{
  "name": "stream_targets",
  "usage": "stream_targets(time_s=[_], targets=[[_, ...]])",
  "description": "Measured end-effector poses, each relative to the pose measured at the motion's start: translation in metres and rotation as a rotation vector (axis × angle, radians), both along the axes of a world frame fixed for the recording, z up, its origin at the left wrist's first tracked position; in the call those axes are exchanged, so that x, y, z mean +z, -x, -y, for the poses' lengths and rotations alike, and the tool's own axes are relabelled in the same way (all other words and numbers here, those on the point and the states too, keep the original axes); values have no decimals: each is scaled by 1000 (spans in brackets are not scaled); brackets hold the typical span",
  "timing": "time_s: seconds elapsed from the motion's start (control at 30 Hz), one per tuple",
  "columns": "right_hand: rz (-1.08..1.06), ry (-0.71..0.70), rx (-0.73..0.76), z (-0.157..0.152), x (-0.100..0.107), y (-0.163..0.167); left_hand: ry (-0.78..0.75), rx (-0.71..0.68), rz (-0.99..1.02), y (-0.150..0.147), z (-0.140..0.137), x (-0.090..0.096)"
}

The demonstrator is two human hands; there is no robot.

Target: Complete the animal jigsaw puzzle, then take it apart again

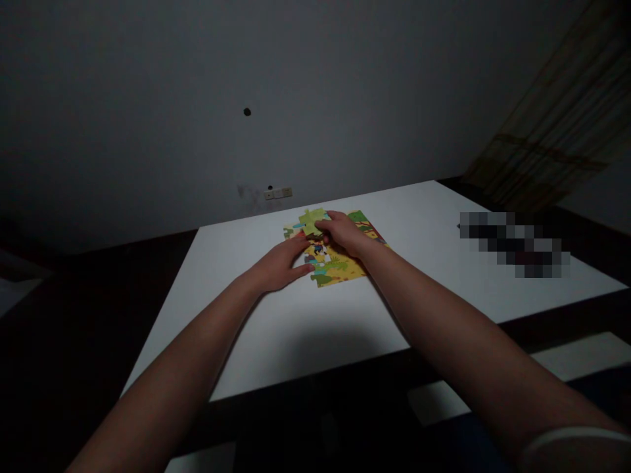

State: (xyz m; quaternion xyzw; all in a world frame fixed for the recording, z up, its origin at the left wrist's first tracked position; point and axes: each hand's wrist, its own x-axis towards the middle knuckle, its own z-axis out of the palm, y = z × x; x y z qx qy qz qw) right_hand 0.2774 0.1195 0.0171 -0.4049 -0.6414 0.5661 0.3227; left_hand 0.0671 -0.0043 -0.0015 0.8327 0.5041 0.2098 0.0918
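A person's two hands work over a partly joined jigsaw puzzle (348,268) lying on a white counter (211,279), toward its far edge and well back from the near one, in a dimly lit room. The left hand (280,266) rests palm down at the puzzle's left side, loosely open, fingers extended and thumb spread apart, its tips touching the printed surface and gripping nothing visible. The right hand (344,233), reaching across the puzzle, is nearly closed, its thumb pressed on the right side of a light green section (311,221) at the puzzle's far left corner; the fingers underneath are partly hidden. Yellow ground, green foliage and a small figure show in the print between the hands. Near the counter's right corner sits a dark, pixelated object (515,244). Beyond the far edge, a socket panel (278,193) is set in the gray wall (345,98), with a patterned curtain (552,131) at right
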Motion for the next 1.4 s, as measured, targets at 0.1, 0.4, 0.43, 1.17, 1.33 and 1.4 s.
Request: stream_targets(time_s=[0.1,0.4,0.43,1.17,1.33,1.4], targets=[[-17,-6,58,0,0,-1,56,69,-93,-4,0,9],[30,-83,27,-3,-5,0,18,30,-114,-9,0,14],[31,-76,31,-3,-4,0,18,-1,-72,-10,0,13],[14,-64,22,-8,-9,4,61,-17,14,-15,7,16],[16,-87,46,-10,-14,5,50,71,-125,-20,13,27],[9,-110,50,-13,-19,6,21,106,-138,-21,11,25]])
